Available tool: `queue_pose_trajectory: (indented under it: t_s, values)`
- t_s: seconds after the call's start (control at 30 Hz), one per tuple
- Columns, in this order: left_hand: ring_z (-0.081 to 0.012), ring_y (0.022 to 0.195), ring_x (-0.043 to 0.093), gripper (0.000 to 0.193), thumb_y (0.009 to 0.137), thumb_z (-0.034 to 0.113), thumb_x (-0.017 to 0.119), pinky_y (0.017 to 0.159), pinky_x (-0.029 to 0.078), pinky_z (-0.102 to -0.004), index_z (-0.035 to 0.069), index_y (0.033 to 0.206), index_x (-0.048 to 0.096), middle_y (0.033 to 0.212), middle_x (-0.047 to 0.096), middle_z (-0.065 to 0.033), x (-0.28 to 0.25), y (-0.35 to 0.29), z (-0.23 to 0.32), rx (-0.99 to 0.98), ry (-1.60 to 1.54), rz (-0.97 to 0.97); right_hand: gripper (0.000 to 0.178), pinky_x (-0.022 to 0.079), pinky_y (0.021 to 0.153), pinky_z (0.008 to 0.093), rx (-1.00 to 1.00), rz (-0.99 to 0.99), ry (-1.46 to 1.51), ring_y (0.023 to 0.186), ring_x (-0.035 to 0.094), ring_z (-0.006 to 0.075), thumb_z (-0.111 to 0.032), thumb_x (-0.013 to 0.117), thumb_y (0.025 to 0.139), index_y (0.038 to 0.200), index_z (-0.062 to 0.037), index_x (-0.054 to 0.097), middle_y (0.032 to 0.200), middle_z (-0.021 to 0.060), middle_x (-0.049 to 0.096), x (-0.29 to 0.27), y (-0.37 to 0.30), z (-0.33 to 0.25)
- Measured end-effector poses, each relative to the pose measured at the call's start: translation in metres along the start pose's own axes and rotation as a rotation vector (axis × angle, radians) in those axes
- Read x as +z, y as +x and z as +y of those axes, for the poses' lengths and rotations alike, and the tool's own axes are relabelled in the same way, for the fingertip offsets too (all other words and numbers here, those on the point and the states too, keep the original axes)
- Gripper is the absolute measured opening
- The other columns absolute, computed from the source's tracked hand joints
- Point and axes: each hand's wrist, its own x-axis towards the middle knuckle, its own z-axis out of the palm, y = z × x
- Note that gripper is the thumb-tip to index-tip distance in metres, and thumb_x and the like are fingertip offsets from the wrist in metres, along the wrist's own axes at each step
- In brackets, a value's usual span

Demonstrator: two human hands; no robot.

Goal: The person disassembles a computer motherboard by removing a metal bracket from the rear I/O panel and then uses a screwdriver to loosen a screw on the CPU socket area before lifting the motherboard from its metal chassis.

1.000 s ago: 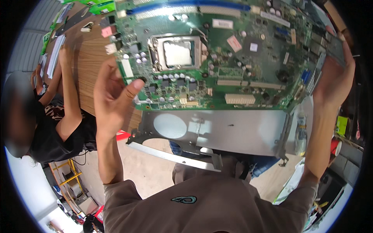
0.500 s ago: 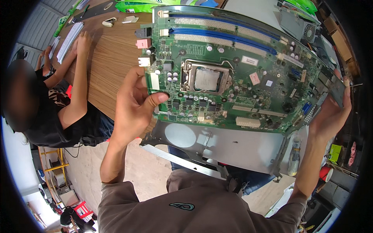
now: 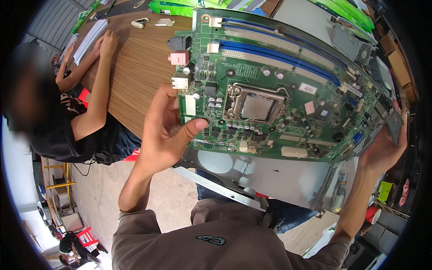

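Observation:
A green computer motherboard (image 3: pixel 245 69) is held up in front of me, its face toward me. A processor (image 3: pixel 257 109) sits in a metal socket near its middle, with blue and white memory slots (image 3: pixel 279 54) along the upper edge. My left hand (image 3: pixel 162 135) grips the left edge, thumb on the face and fingers behind. My right hand (image 3: pixel 382 150) closes around the right end, beside a dark metal plate (image 3: pixel 392 120); its fingers are partly hidden. Below the board, a grey sheet-metal case panel (image 3: pixel 292 175) extends toward me; how it joins the board is hidden.
A wooden table (image 3: pixel 130 67) lies to the left, with papers (image 3: pixel 90 42) on it. A co-worker's forearms (image 3: pixel 101 85) rest at its edge. Green bags (image 3: pixel 175 8) lie at the back, with a metal computer part (image 3: pixel 355 42) at the far right. A wrapped bottle (image 3: pixel 338 191) is below my right hand.
The motherboard's left side and my left hand have shifted right and slightly down in the picture. The surroundings have also shifted a little. Both hands keep their hold.

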Motion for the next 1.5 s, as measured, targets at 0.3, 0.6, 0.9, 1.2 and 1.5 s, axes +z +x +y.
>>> queue_pose_trajectory:
  t_s: [0.3,0.6,0.9,1.2,1.5]
  values:
    - [-0.0171,0.111,0.057,0.046,0.088,-0.003,0.071,0.101,0.042,-0.0328,0.000,0.126,0.046,0.117,0.061,-0.0095,0.008,-0.008,0.018,0.008,0.122,0.060,0.051,0.036,0.114,0.0521,-0.015,0.061,0.137,0.136,0.044,0.0345,-0.033,0.040,0.100,0.140,-0.0023,0.046,0.146,0.0198,0.046,-0.009,-0.009,-0.011]
    - [-0.0177,0.113,0.058,0.052,0.083,-0.010,0.069,0.102,0.043,-0.0333,-0.003,0.130,0.048,0.125,0.062,-0.0125,-0.001,-0.022,0.018,-0.083,0.153,0.047,0.046,0.032,0.115,0.0570,-0.017,0.130,0.265,0.138,0.042,0.0363,-0.033,0.041,0.100,0.136,-0.0067,0.053,0.146,0.0182,0.048,-0.010,-0.018,-0.016]
    - [-0.0189,0.114,0.059,0.056,0.086,-0.011,0.067,0.095,0.046,-0.0293,-0.005,0.137,0.043,0.123,0.062,-0.0134,-0.004,-0.038,0.007,-0.035,0.117,0.079,0.052,0.031,0.113,0.0610,-0.138,-0.105,0.441,0.140,0.038,0.0404,-0.034,0.040,0.098,0.141,-0.0066,0.048,0.150,0.0191,0.043,-0.056,-0.019,-0.013]
    - [-0.0108,0.093,0.059,0.042,0.081,-0.007,0.068,0.080,0.047,-0.0263,-0.002,0.118,0.049,0.104,0.062,-0.0084,-0.020,-0.068,-0.018,0.140,0.590,0.203,0.062,0.026,0.112,0.0708,-0.318,-0.338,0.437,0.141,0.024,0.0559,-0.049,0.038,0.093,0.146,-0.0175,0.042,0.150,0.0147,0.039,-0.060,-0.023,-0.001]
    - [-0.0198,0.087,0.070,0.028,0.079,0.008,0.079,0.073,0.053,-0.0305,-0.001,0.093,0.056,0.096,0.071,-0.0169,-0.034,-0.050,-0.019,0.053,0.313,-0.063,0.065,0.030,0.109,0.0717,-0.490,-0.461,0.101,0.144,0.020,0.0539,-0.051,0.046,0.091,0.148,-0.0203,0.040,0.153,0.0098,0.035,-0.079,-0.038,-0.011]
